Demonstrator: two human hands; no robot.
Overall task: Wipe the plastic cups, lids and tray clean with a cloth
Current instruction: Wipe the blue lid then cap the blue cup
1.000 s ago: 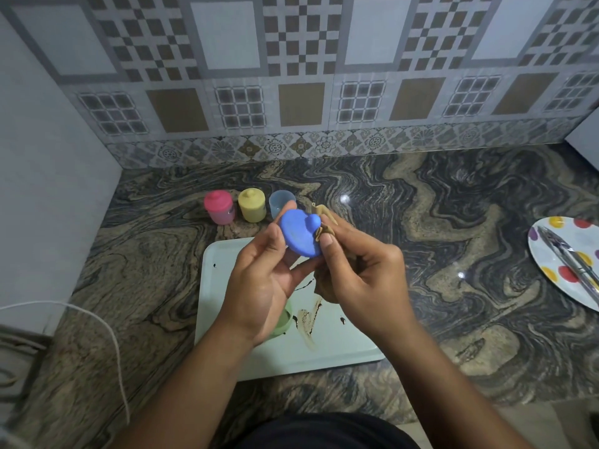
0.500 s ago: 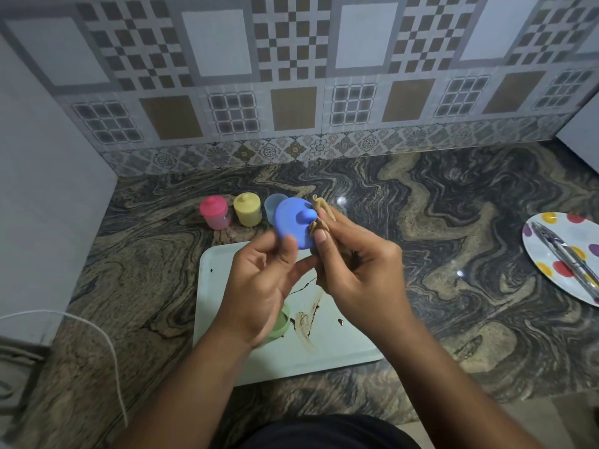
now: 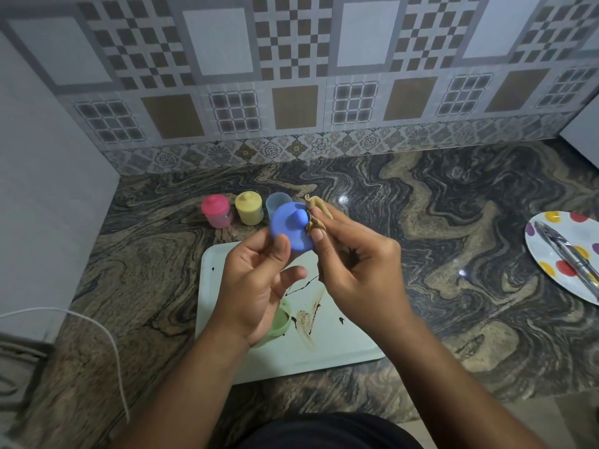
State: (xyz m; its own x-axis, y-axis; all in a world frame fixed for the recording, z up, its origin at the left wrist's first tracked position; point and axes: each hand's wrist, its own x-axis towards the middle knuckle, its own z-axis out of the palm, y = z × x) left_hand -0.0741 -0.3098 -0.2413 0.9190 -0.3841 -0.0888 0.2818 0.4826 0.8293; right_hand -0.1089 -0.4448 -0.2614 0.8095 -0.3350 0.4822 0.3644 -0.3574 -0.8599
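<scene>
"So, what is the left hand (image 3: 256, 286) doing?"

"It holds a blue lid (image 3: 291, 228) up over the tray. The thumb and fingers pinch the near edge of the lid. The little knob on the lid points at us."

"And the right hand (image 3: 359, 273)?"

"Its fingers are curled round a small tan cloth (image 3: 316, 215). The thumb and first finger press the cloth on the right edge of the blue lid. A bit of cloth sticks up past the fingers."

"What is under the hands?"

"A pale tray (image 3: 340, 345) lies flat on the counter (image 3: 453, 222). It has brown smears (image 3: 308, 319) in the middle and some dark drops. A green cup (image 3: 275, 325) is on the tray, mostly hidden under the left hand, so I cannot tell how it lies."

"Where are the other cups?"

"They stand in a row just past the far edge of the tray. A pink cup (image 3: 216, 211) with its lid on is at the left. A yellow cup (image 3: 249, 209) with its lid on is next. A light blue cup (image 3: 275, 202) with no lid is at the right, partly behind the blue lid."

"Anything else?"

"A plate with colored dots (image 3: 551, 254) sits far to the right, and metal tongs (image 3: 564, 251) lie on it. A white cord (image 3: 107, 335) runs down the near left side. A tiled wall (image 3: 291, 92) is at the back."
</scene>
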